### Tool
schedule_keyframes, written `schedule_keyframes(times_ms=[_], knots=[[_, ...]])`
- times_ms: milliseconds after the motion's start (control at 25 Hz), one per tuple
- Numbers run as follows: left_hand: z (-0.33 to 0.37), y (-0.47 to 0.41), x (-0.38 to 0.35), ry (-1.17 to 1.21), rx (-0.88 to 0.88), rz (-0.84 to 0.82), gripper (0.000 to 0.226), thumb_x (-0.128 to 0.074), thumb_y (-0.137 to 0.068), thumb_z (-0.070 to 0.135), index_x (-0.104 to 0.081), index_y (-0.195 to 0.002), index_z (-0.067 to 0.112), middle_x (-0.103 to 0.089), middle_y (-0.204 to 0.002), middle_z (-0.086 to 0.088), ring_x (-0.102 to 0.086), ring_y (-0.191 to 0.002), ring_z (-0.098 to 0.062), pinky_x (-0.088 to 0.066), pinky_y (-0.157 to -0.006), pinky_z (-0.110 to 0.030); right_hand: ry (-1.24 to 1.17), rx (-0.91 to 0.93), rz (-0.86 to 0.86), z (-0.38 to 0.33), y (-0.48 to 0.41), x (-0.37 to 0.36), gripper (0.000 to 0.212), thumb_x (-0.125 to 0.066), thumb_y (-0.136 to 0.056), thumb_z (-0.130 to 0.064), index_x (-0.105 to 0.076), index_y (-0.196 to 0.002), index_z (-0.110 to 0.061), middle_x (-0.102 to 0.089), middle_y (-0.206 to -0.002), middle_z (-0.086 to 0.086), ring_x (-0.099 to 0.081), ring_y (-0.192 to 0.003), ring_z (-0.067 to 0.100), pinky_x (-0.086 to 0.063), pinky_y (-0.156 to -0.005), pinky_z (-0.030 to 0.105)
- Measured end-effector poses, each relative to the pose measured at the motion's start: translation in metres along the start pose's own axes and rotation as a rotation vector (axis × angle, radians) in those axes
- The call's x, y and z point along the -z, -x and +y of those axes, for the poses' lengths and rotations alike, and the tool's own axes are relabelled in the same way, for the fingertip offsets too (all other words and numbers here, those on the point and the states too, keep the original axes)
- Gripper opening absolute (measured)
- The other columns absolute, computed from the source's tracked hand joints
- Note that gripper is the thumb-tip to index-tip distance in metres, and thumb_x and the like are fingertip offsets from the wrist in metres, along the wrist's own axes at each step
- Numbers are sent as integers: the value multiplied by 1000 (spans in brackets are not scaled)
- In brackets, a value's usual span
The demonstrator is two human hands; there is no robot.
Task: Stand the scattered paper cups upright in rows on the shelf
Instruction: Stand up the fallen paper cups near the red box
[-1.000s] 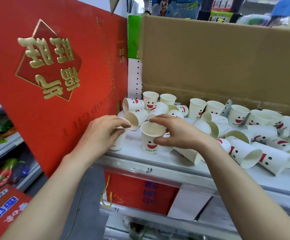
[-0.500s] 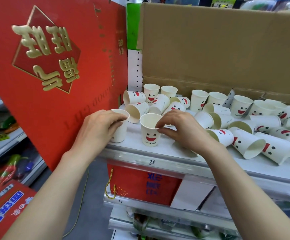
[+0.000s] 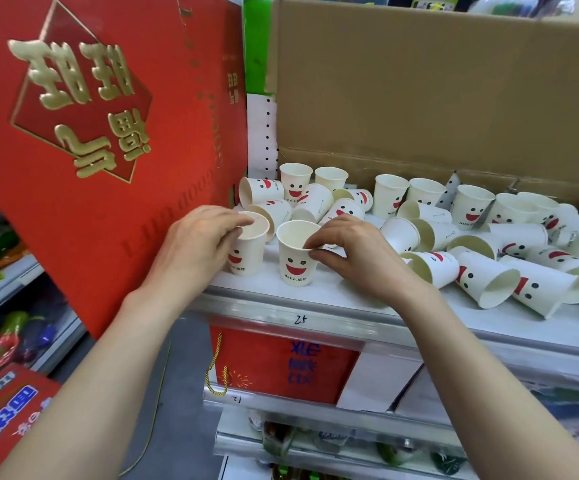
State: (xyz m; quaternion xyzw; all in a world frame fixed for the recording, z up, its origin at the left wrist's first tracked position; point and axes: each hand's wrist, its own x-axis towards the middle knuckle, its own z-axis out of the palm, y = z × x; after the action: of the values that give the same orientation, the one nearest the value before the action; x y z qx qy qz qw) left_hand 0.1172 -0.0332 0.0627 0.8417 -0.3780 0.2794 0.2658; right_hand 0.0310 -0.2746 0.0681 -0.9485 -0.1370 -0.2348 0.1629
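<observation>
Two white paper cups with red smiley faces stand upright at the front left of the white shelf [image 3: 315, 296]. My left hand [image 3: 198, 244] holds the left upright cup [image 3: 248, 254] by its rim and side. My right hand [image 3: 353, 251] pinches the rim of the right upright cup [image 3: 295, 263] between thumb and fingers. Behind and to the right lie several scattered cups [image 3: 482, 282] on their sides. Several more upright cups [image 3: 390, 195] stand along the back by the cardboard.
A big red gift box [image 3: 90, 150] leans at the shelf's left end, close to my left hand. A brown cardboard sheet [image 3: 437, 91] forms the back wall. Below the shelf edge sits a red bag [image 3: 281, 365]; other shelves with goods are at far left.
Both upright cups have stayed in place at the shelf front. My right hand has shifted from over the right cup to pinching its rim; the view has moved closer.
</observation>
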Motion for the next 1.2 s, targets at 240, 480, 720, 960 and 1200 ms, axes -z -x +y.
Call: schedule_keyframes(times_ms=[240,480,720,960,1200], knots=[[-1,5,-5,-36,-2,-87,28,-67,-82,1,-73,-105,17,-73,-101,1,-64,-92,-27,-47,-78,-31,8,-14,-30,-2,-1,-2,10,-67,-89,-19,-72,-98,-18,-70,-93,-5,-56,-93,15,-47,-80,32],[9,7,-3,-59,-32,-70,21,-71,-82,11,-74,-101,19,-74,-92,1,-62,-80,-28,-51,-67,-34,-11,-31,-63,-6,-1,-1,12,-65,-90,-22,-71,-101,-20,-69,-97,-8,-55,-96,12,-47,-82,31],[19,8,-1,-44,-94,53,28,-70,-83,19,-70,-111,14,-68,-106,-1,-58,-99,-25,-45,-88,-32,-62,-158,94,2,12,38,24,-64,-90,-13,-70,-110,-23,-69,-106,-12,-56,-106,11,-44,-91,27],[99,-7,-33,145,-247,112,33,-73,-79,7,-68,-110,16,-65,-111,-3,-57,-105,-22,-47,-87,-33,117,-402,56,46,70,96,53,-48,-74,13,-69,-105,-24,-67,-108,-12,-52,-106,8,-41,-90,20],[149,-18,-97,-111,-411,-317,52,-74,-71,3,-54,-109,32,-45,-138,0,-43,-127,-20,-46,-62,-30,219,-306,-304,76,93,91,56,-77,-74,-27,-47,-118,-44,-60,-117,-12,-55,-104,16,-46,-88,40]])
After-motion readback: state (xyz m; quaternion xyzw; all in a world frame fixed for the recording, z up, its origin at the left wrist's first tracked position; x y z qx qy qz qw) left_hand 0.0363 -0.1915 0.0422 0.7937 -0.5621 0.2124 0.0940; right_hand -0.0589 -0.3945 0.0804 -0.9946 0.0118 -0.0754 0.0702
